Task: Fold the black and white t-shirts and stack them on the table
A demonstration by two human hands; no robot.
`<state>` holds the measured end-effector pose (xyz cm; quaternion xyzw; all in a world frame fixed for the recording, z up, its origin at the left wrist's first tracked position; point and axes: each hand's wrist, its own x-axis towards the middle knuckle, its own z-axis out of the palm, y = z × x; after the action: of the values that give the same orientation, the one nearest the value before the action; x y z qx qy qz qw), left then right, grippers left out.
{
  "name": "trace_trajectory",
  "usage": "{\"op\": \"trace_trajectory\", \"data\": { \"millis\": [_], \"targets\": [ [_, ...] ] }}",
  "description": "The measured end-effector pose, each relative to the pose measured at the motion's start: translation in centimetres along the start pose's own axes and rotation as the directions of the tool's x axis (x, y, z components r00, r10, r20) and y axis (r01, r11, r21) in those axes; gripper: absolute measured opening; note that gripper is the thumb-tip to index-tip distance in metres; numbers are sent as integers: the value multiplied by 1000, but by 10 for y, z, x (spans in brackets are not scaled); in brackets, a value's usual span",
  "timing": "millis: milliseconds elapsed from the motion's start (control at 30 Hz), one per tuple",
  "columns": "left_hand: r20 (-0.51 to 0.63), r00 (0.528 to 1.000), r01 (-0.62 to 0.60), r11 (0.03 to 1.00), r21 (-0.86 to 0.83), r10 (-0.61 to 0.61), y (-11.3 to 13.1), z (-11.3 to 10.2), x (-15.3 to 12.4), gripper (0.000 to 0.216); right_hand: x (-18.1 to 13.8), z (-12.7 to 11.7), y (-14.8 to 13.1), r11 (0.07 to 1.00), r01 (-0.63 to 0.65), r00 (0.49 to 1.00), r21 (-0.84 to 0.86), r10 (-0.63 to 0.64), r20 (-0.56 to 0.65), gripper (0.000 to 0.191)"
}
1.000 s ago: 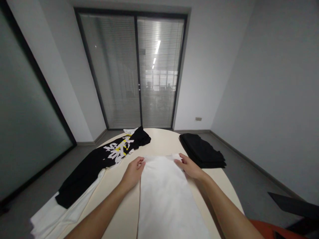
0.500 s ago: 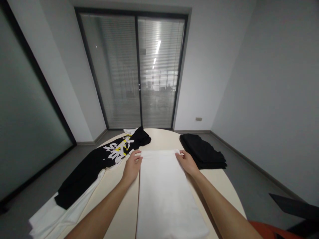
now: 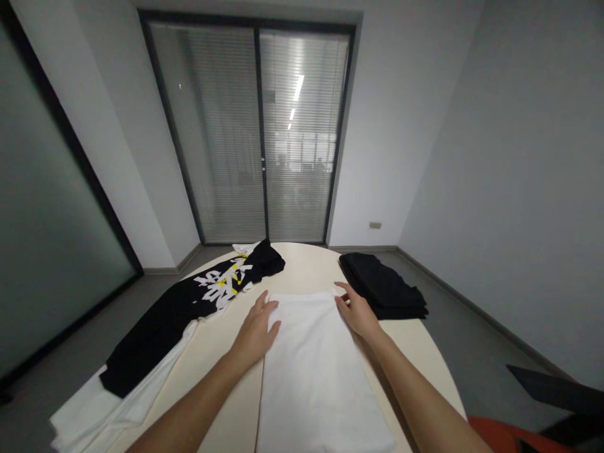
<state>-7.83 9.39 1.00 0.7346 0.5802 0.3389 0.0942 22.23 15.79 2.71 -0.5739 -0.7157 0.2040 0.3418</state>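
- Head cam: white cloth on near table, long axis near–far, mostly nearside of hands.
- L hand: fingers spread, approx. far L corner.
- R hand: at far R corner; pinch? can't tell.
- Both abt equally close to far edge.

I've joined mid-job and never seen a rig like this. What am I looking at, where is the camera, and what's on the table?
There's no machine here: you see a person's bare left hand and right hand. One head-worn camera looks forward and down past them. On the pale table lies white cloth, with a hand at each far corner. The left is open against its edge; whether the right grips is unclear. Leftward lies a black printed garment over white fabric; rightward, folded black cloth.
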Motion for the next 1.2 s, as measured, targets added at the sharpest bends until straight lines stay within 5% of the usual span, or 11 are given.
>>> {"op": "trace_trajectory", "data": {
  "millis": [200,333,433,633,833,1000,1200],
  "targets": [
    [141,982,-144,978,152,123,33,-15,-14,38,-7,-6,-19,980,128,991,-150,-134,-28,40],
    [318,942,-152,980,131,104,43,-12,-25,49,-22,-13,-34,951,299,920,-78,-266,289,46],
    [334,937,-148,981,124,99,35,-6,-19,54,-28,-6,-36,934,314,886,-169,-224,406,55],
    [158,987,-54,982,182,25,31,-15,2,40,-8,13,-19,919,239,939,-314,-138,314,56],
    [146,982,93,981,173,-119,37,-33,-8,31,15,15,-2,921,195,975,-337,-145,167,51],
    [433,874,304,944,-127,-223,25,-45,-8,30,4,-2,-1,940,134,991,-314,-119,68,46],
    [742,667,453,827,-332,-68,25,-70,-5,68,-17,-28,-7,958,204,934,-201,-129,334,58]
  ]
}}
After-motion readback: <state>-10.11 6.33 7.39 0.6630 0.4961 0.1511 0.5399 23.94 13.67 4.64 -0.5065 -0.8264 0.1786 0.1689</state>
